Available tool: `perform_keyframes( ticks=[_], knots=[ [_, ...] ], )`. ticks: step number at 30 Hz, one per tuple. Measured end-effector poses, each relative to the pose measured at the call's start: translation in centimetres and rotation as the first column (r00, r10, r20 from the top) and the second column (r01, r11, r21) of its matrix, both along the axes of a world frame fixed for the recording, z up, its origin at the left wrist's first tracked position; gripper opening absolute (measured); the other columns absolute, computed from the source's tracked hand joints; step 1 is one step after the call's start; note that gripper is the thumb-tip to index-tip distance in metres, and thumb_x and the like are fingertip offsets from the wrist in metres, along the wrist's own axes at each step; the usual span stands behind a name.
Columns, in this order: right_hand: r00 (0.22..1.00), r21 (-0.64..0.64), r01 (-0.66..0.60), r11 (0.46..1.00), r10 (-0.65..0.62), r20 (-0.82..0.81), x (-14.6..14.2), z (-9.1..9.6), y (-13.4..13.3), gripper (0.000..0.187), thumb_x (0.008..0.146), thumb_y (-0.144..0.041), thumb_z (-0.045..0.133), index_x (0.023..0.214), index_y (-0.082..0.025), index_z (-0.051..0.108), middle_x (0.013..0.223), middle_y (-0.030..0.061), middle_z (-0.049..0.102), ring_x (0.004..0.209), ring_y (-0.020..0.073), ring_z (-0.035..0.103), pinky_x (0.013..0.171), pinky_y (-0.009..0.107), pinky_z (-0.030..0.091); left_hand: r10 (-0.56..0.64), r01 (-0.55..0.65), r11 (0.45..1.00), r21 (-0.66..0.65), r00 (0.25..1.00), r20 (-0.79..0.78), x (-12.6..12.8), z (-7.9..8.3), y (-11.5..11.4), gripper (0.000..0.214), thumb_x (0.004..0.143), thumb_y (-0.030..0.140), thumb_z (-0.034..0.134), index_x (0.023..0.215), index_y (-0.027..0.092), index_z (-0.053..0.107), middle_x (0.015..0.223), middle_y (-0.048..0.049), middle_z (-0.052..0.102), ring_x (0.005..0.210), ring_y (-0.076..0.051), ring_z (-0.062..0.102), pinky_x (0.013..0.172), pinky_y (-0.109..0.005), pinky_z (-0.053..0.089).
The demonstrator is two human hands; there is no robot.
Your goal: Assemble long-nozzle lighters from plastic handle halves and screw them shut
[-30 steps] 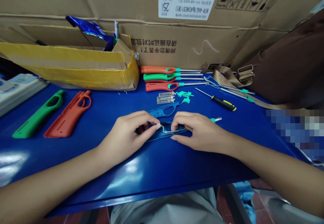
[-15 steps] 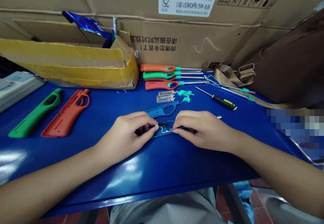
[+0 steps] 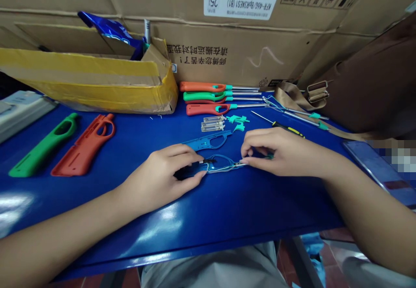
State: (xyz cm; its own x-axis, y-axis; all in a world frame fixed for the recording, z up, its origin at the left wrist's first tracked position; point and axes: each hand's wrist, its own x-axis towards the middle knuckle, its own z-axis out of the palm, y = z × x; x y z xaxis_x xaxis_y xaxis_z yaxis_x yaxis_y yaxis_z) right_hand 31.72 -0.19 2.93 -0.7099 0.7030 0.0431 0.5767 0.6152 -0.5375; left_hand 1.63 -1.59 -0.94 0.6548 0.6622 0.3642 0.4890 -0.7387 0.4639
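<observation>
Since the left hand (image 3: 170,168) straddles the blue half-shell (image 3: 221,171) with thumb and forefinger apart, and the right hand (image 3: 276,151) touches the metal rod (image 3: 238,165) with fingertips whose clamping I cannot confirm, a tug could unseat the pale wire (image 3: 208,166) between both hands' fingers.

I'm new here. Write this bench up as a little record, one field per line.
Surface: glossy blue table
Left hand: thumb and fingers about the left end of an open blue plastic shell
Right hand: fingertips at the shell's right end; grip unclear
Just beyond: second blue plastic shell half
Far left: long green plastic handle, orange-red plastic handle
Back: yellow-taped cardboard box
Partly hidden: black-and-yellow screwdriver
</observation>
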Motion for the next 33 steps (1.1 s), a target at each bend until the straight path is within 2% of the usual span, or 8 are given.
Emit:
perform_keyframes(
  ticks=[5,8,12,18,21,25,33],
  knots=[
    [1.0,-0.088,0.01,0.996,-0.012,-0.026,-0.3,-1.1,0.6,0.016,0.095,-0.035,0.065,0.092,-0.02,0.07,0.084,0.0006,0.068,0.071,0.0124,0.057,0.063,0.025,0.043,-0.032,0.033,0.998,0.055,0.999,-0.036,0.1,0.1,-0.2,0.022,0.097,0.024,0.065,0.114,0.015,0.075,0.105,-0.0085,0.075,0.094,-0.019,0.071,0.087,-0.031,0.06],
    [0.996,-0.016,0.051,0.999,-0.052,-0.072,-1.3,-1.7,0.3,0.013,0.096,-0.031,0.065,0.099,-0.019,0.07,0.088,0.0021,0.069,0.075,0.0136,0.058,0.068,0.026,0.044,-0.055,0.058,0.997,0.051,0.997,-0.059,0.1,0.1,-0.3,0.024,0.097,0.023,0.064,0.118,0.015,0.074,0.109,-0.0094,0.074,0.099,-0.02,0.071,0.09,-0.032,0.06],
    [0.988,0.074,0.078,0.994,-0.067,-0.141,-2.7,-2.4,-0.5,0.015,0.096,-0.024,0.065,0.11,-0.021,0.069,0.103,0.005,0.072,0.09,0.0166,0.062,0.08,0.029,0.049,-0.087,0.092,0.994,0.06,0.994,-0.07,0.2,-0.1,-0.4,0.026,0.098,0.021,0.062,0.121,0.012,0.073,0.11,-0.0111,0.073,0.101,-0.021,0.07,0.09,-0.033,0.06],
    [0.99,0.13,-0.033,0.991,0.05,-0.13,-3.6,-3.4,-1.1,0.02,0.097,-0.021,0.064,0.117,-0.021,0.068,0.109,0.0053,0.074,0.102,0.0195,0.064,0.092,0.035,0.051,-0.115,0.119,0.992,0.049,0.991,-0.066,0.5,-0.4,-0.5,0.027,0.1,0.021,0.061,0.123,0.013,0.071,0.111,-0.0108,0.072,0.103,-0.021,0.068,0.091,-0.034,0.059],
    [0.988,0.177,-0.076,0.981,0.098,-0.122,-3.5,-3.9,-0.9,0.02,0.101,-0.022,0.058,0.117,-0.021,0.07,0.103,0.0061,0.074,0.097,0.0191,0.065,0.089,0.035,0.052,-0.117,0.12,0.991,0.054,0.992,-0.051,0.6,-0.6,-0.5,0.026,0.1,0.021,0.061,0.123,0.014,0.071,0.111,-0.0099,0.072,0.102,-0.02,0.068,0.091,-0.033,0.059],
    [0.982,0.21,-0.103,0.972,0.133,-0.135,-3.1,-4.1,-0.8,0.019,0.102,-0.02,0.056,0.108,-0.021,0.074,0.1,0.0064,0.073,0.091,0.0174,0.064,0.08,0.032,0.053,-0.102,0.104,0.992,0.071,0.994,-0.026,0.7,-0.7,-0.6,0.025,0.1,0.023,0.061,0.122,0.017,0.071,0.109,-0.0091,0.073,0.101,-0.021,0.07,0.089,-0.034,0.061],
    [0.984,0.266,-0.153,0.952,0.173,-0.051,-3.0,-3.4,-0.7,0.024,0.103,-0.019,0.052,0.111,-0.017,0.074,0.099,0.0083,0.073,0.089,0.0177,0.062,0.077,0.031,0.051,-0.115,0.116,0.987,0.111,0.993,-0.023,0.6,-0.8,-0.4,0.033,0.098,0.024,0.064,0.128,0.009,0.066,0.107,-0.0116,0.074,0.099,-0.023,0.07,0.09,-0.035,0.061]
  ],
)
